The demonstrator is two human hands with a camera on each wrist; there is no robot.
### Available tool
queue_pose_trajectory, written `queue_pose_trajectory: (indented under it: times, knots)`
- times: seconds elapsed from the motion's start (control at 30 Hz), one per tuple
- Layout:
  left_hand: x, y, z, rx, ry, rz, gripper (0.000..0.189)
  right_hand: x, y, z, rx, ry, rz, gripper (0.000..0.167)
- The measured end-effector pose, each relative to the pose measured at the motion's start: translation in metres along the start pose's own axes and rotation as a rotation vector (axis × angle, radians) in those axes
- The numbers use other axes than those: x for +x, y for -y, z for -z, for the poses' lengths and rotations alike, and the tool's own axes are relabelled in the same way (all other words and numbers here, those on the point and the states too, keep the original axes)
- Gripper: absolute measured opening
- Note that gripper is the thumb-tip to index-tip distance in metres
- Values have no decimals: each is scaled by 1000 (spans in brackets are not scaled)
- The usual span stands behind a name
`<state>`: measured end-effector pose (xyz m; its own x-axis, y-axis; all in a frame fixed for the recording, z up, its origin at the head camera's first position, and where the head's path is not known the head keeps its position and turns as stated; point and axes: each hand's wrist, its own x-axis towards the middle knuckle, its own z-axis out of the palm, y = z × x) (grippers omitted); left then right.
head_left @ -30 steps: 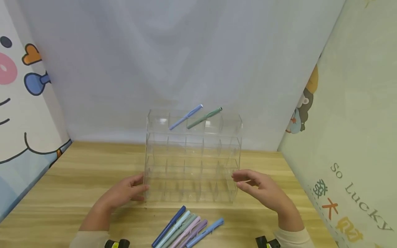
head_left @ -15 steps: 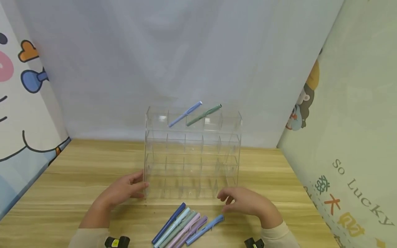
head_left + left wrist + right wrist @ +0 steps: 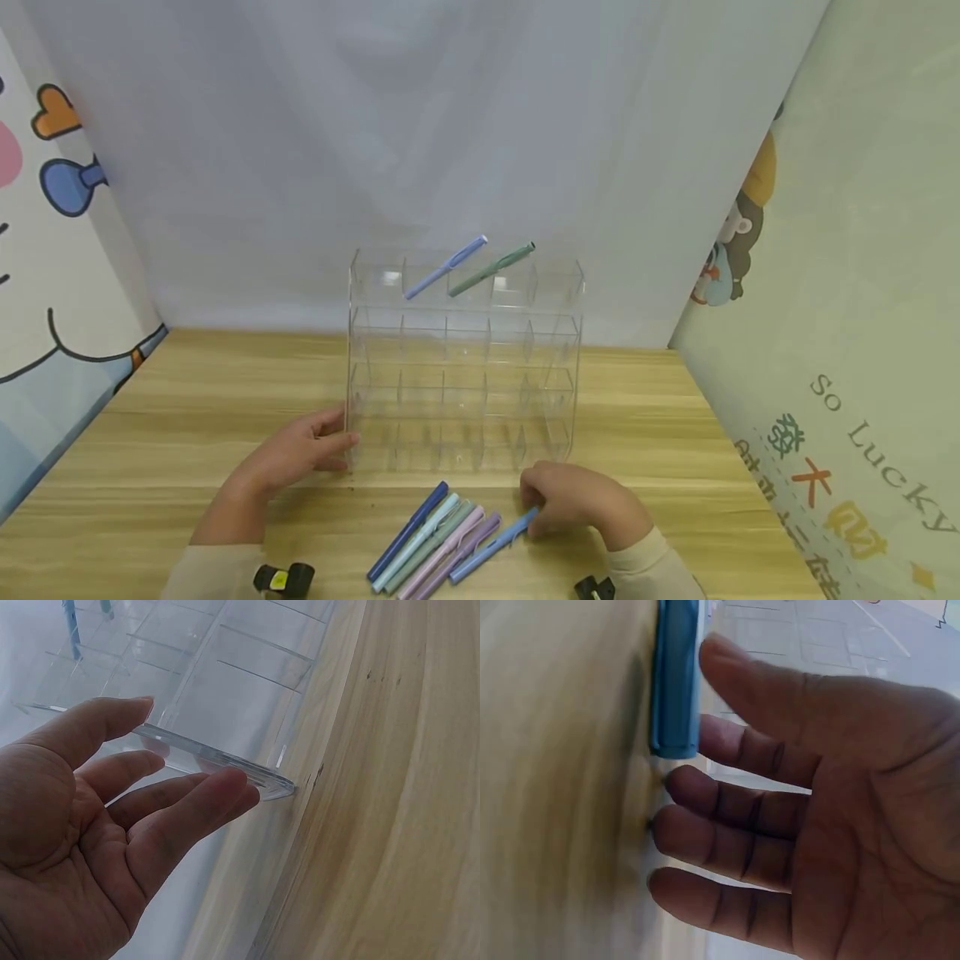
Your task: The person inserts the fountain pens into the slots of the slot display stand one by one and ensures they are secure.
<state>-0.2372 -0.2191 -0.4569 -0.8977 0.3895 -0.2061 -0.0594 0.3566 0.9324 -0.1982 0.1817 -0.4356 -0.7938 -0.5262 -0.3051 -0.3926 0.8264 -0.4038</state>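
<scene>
Six pens lie on the wooden table [image 3: 697,508] at the bottom centre of my head view, all slanting up to the right. From left to right I count a dark blue pen [image 3: 407,531], a pale cyan pen [image 3: 416,540], a grey-green pen [image 3: 431,544], a pink pen [image 3: 441,552], a purple pen [image 3: 459,556] and a blue pen [image 3: 491,547], this last one just beside the purple.

At lower right of centre, the right hand [image 3: 573,498] is at the upper end of the blue pen. In the right wrist view I see the thumb at one side of that end, the index finger partly behind it, the other fingers spread. I cannot tell if they pinch it.

In the middle of the frame stands a clear stand [image 3: 465,332] with several rows of compartments. The left hand [image 3: 292,450] grips its lower left edge, thumb in front and fingers on the outer side. In the top row, a periwinkle pen [image 3: 446,267] and a green pen [image 3: 491,270] lean to the right. Behind is a pale curtain [image 3: 465,125].
</scene>
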Motion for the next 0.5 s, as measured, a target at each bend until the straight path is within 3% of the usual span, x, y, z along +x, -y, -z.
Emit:
queue_pose_trajectory:
  times: [0.5]
  knots:
    - [0,1,1,22,-9,-1,81,4,8,-8,-92,-19,2,30]
